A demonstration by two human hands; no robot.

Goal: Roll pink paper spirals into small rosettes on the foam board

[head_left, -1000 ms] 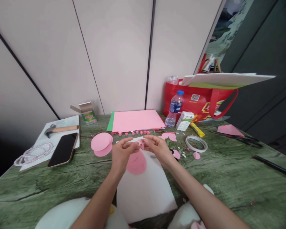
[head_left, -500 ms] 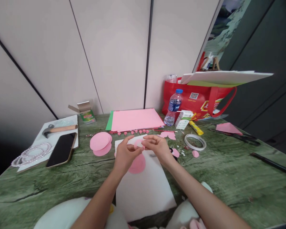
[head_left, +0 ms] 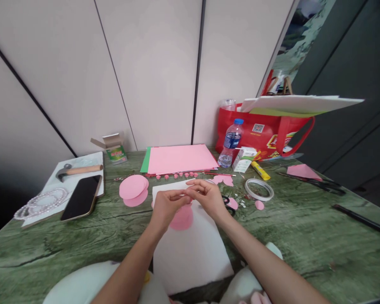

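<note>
My left hand [head_left: 166, 207] and my right hand [head_left: 208, 198] meet above a white sheet [head_left: 193, 257]. Thumbs and fingertips of both are pinched together on a small pink paper piece, which the fingers now mostly hide. Right below them, pink paper circles [head_left: 181, 220] lie on the sheet, partly covered by my left hand. Black-handled scissors [head_left: 230, 210] rest beside my right wrist, next to a pink paper scrap [head_left: 232, 203]. To the left of my left hand is a pile of pink circles [head_left: 133, 188].
Behind the hands are a row of small pink rolled pieces [head_left: 181, 174] and stacked pink paper [head_left: 182, 158]. Rightward stand a water bottle [head_left: 230, 143], tape roll [head_left: 251, 195], glue stick [head_left: 260, 170] and red bag [head_left: 258, 139]. A phone [head_left: 82, 197] and hammer [head_left: 82, 170] lie left.
My hands have drawn closer together, fingertips now touching. The pink paper piece that showed between them is mostly covered by the fingers.
</note>
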